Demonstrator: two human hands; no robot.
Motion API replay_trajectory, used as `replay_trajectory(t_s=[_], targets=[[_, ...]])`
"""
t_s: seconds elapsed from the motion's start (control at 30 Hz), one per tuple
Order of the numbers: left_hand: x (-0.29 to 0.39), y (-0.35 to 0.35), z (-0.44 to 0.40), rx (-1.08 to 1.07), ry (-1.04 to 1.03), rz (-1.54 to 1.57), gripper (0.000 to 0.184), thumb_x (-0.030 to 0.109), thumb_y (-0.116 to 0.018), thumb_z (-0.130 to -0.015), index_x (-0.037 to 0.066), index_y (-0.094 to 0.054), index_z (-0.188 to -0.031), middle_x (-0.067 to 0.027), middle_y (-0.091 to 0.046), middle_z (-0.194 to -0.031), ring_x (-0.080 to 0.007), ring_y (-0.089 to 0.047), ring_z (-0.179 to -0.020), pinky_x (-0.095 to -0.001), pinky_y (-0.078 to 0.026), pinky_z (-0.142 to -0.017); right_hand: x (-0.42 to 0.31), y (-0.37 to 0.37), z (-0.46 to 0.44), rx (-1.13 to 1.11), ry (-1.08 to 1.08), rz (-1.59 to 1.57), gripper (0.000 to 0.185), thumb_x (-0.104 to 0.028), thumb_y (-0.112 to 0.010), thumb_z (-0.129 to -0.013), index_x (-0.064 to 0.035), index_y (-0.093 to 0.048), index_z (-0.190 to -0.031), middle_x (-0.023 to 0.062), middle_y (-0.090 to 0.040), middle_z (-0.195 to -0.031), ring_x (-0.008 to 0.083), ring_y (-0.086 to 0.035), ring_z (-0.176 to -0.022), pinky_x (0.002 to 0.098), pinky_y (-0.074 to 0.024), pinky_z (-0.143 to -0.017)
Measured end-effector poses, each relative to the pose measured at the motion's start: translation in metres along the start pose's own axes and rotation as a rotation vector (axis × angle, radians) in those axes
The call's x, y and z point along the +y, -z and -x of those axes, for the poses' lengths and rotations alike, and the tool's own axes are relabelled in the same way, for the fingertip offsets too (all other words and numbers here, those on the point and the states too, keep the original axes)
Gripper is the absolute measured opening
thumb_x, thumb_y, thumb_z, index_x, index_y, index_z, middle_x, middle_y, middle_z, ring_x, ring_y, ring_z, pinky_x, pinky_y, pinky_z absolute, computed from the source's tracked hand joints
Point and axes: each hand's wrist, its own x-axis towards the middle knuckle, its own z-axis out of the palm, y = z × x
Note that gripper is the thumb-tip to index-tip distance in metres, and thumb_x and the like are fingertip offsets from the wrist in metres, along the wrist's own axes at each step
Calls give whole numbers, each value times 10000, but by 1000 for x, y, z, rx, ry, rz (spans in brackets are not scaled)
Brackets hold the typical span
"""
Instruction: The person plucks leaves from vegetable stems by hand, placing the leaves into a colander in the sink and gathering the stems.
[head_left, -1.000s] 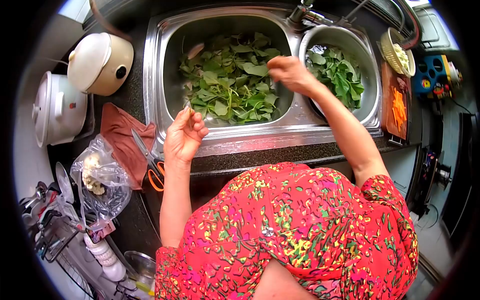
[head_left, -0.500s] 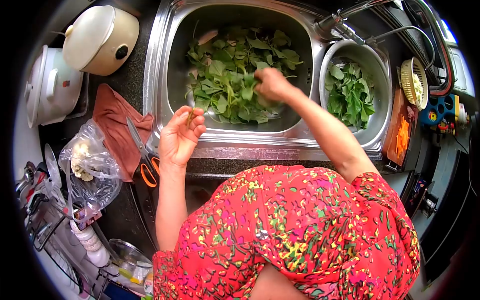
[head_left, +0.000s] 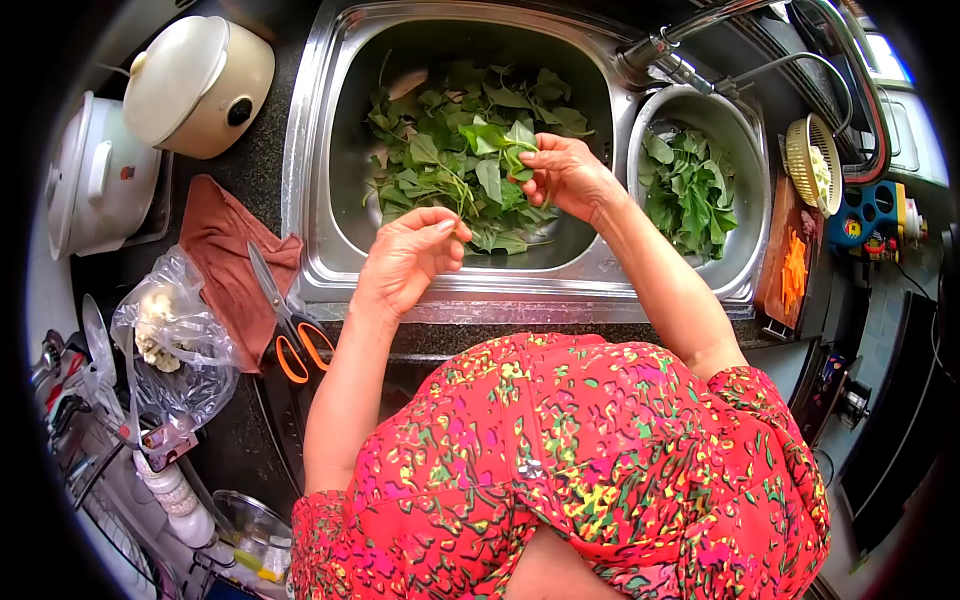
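My right hand [head_left: 572,182] is closed on a leafy green sprig [head_left: 490,150], its leaves pointing left over the sink. My left hand [head_left: 412,256] is pinched above the sink's near edge, with what looks like a thin stem at its fingertips, mostly hidden by the fingers. Beneath both hands, a loose heap of leafy greens [head_left: 415,165] lies in the large steel sink basin [head_left: 345,215]. To the right of my right hand, a metal bowl [head_left: 748,190] in the smaller basin contains more picked leaves [head_left: 692,190].
Orange-handled scissors [head_left: 290,330] and a brown cloth [head_left: 225,255] lie left of the sink. A plastic bag with cauliflower [head_left: 165,325] is beside them. Two pots, one a cream pot [head_left: 215,95], stand back left. The faucet [head_left: 655,50] and a board with cut carrot [head_left: 793,272] are right.
My right hand has come up from the heap with a sprig in its fingers. My left hand has moved right, closer to it, and its fingers have turned toward the sprig.
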Motion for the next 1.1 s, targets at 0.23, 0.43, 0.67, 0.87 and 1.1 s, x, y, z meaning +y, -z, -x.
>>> replay_trajectory(t_s=[0.23, 0.43, 0.67, 0.87, 1.1], targets=[[-10, -8, -8, 17, 18, -72, 91, 103, -558, -819, 28, -565, -870, -86, -593, -759, -125, -550, -600, -249, -457, -526, 8, -10, 17, -102, 38, -31, 135, -150, -513, -856, -19, -526, -887, 62, -584, -697, 106, -515, -495, 217, -394, -444], [-8, 9, -3, 40, -20, -37, 96, 110, -569, -812, 37, -560, -873, -78, -590, -742, -127, -543, -584, -251, -446, -517, 20, 20, 15, 425, 158, 377, 153, -124, -512, -840, 21, -525, -890, 44, -535, -580, 49, -366, -381, 193, -250, -320], [-14, 13, -2, 113, 8, 69, 100, 137, -552, -826, 42, -540, -854, -78, -578, -729, -127, -527, -584, -260, -433, -515, 24, 8, 33, 216, 208, 225, 153, -60, -489, -829, -13, -496, -975, 78, -617, -786, 85, -531, -572, 190, -421, -468], [-11, 10, -2, 85, 15, 55, 99, 132, -542, -832, 35, -553, -847, -93, -581, -742, -130, -530, -588, -256, -434, -518, 30, -15, 21, 30, 276, 359, 236, -73, -529, -814, 22, -508, -1029, 103, -617, -894, 153, -592, -777, 245, -468, -661], [6, 26, 11, 116, -43, 46, 92, 56, -511, -824, 13, -558, -889, -115, -589, -787, -135, -528, -600, -242, -438, -528, 6, 17, -36, 191, 192, 1451, 182, -109, -545, -718, -25, -630, -855, 179, -615, -897, 284, -603, -822, 367, -467, -723]])
